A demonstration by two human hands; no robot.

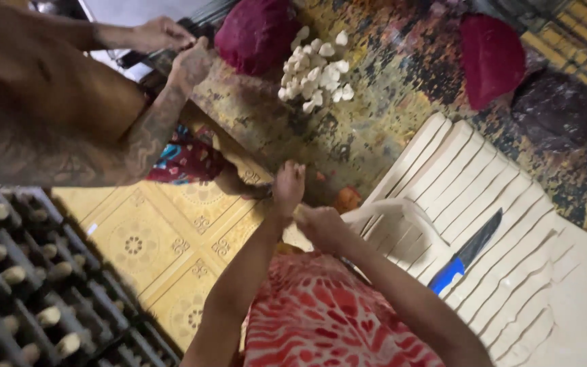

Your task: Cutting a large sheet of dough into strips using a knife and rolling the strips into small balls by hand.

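Observation:
My left hand (288,185) and my right hand (322,228) meet just above my lap, over my red and white patterned clothing (321,319). Both are closed around a small pale piece (300,213) pinched between them; most of it is hidden by my fingers. A pile of similar white pieces (317,71) lies further off on a mottled yellow-brown mat (375,136). A knife with a blue handle (467,251) rests on the white slatted plastic chair (511,224) to my right.
Another person with a tattooed arm (151,129) sits at the upper left, hands (178,47) together. Red cloth bundles (256,34) (490,58) and dark ones (555,109) lie on the mat. A dark crate (28,285) of pale-topped items stands on yellow patterned tiles (164,251).

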